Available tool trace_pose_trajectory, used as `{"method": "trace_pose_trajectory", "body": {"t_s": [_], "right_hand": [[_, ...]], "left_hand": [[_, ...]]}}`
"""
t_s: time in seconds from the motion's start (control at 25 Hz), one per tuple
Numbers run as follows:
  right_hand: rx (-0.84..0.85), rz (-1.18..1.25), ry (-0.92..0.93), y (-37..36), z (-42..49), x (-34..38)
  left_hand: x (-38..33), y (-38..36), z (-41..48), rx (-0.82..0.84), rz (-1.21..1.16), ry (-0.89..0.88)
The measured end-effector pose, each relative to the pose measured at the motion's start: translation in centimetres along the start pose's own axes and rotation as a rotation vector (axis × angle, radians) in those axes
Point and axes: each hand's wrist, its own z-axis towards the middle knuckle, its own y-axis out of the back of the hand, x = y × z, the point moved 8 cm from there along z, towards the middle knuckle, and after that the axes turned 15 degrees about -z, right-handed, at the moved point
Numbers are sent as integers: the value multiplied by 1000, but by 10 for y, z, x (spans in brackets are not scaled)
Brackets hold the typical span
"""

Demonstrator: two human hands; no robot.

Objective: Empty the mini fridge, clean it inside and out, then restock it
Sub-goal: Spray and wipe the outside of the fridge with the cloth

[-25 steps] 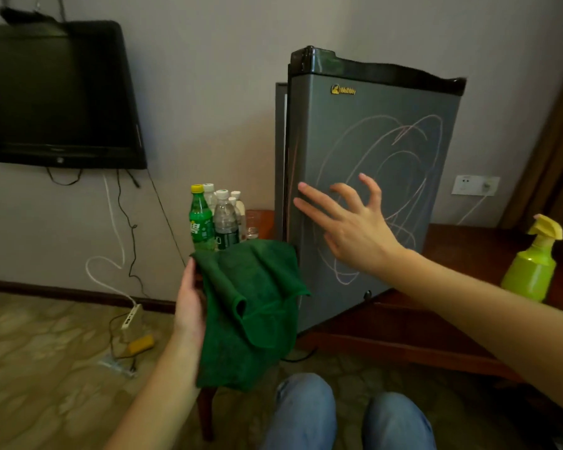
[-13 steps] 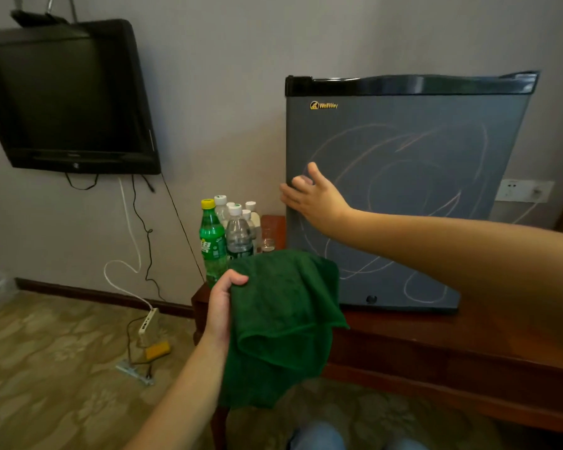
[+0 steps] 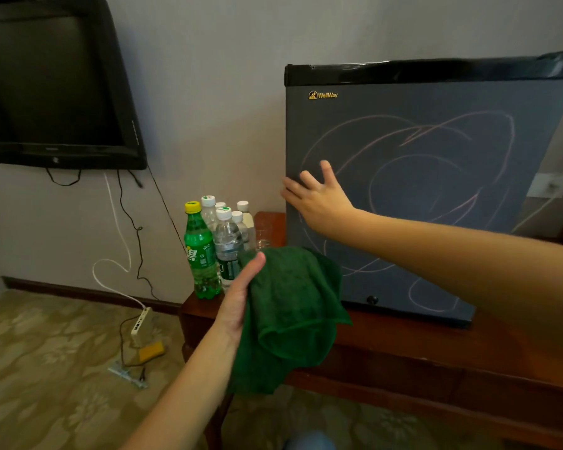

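Bottle cluster [image 3: 223, 245] crowds cabinet top [image 3: 403, 332] just left of fridge [image 3: 420, 102]; upper door face free.

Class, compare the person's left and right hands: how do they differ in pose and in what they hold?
The left hand holds a green cloth; the right hand holds nothing. The left hand's fingers are hidden by the cloth; the right hand's are spread straight. The left hand is clear of the fridge door; the right hand lies flat on it. Both are bare.

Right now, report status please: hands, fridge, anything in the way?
Left hand holds green cloth. Right hand flat on fridge door. Door scribbled. Bottles stand left of it, not blocking.
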Motion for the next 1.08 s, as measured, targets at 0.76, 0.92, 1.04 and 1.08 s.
{"method": "trace_pose_trajectory", "body": {"t_s": [0.76, 0.92, 1.04, 1.08], "right_hand": [[114, 982, -1522, -246, -475, -119], [252, 1005, -1774, -302, -516, -129], [284, 1122, -1679, -336, -516, -144], [289, 1170, -1640, -346, -514, -151]], "left_hand": [[246, -73, 53, 70, 381, 410], [273, -98, 69, 41, 448, 410], [285, -116, 82, 28, 470, 391], [287, -120, 86, 31, 470, 382]]}}
